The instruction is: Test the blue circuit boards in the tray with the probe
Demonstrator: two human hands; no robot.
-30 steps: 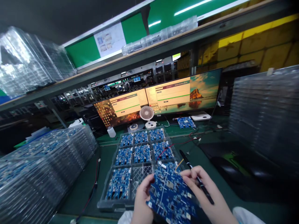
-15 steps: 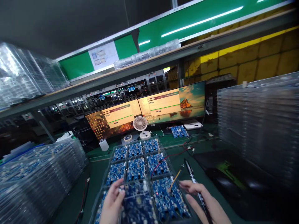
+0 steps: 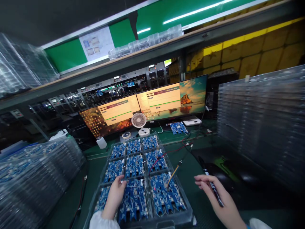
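My left hand (image 3: pixel 116 193) rests over the left edge of a blue circuit board (image 3: pixel 133 202) lying in the near middle compartment of a clear plastic tray (image 3: pixel 188 213). Its thumb and forefinger are slightly apart with nothing visible between them. To the right of the tray, my right hand (image 3: pixel 219 197) holds a black pen (image 3: pixel 215 192) slanted across the fingers, its far end pointing up and left. Another circuit board (image 3: pixel 165 194) sits in the near right compartment, with a yellow lead (image 3: pixel 173 175) plugged in and a small red light on it.
Stacked trays of boards (image 3: pixel 43 171) stand at left, and tall stacked clear trays (image 3: pixel 257 127) at right. Behind the tray are a small white fan (image 3: pixel 139 121), two monitors (image 3: pixel 164 100) and a loose board (image 3: pixel 178 128). A red cable (image 3: pixel 171 150) crosses the tray's right edge.
The near middle board, blurred beside my left hand before, now lies in its compartment. My right hand has moved right, away from the tray, with the pen. The view has shifted slightly.
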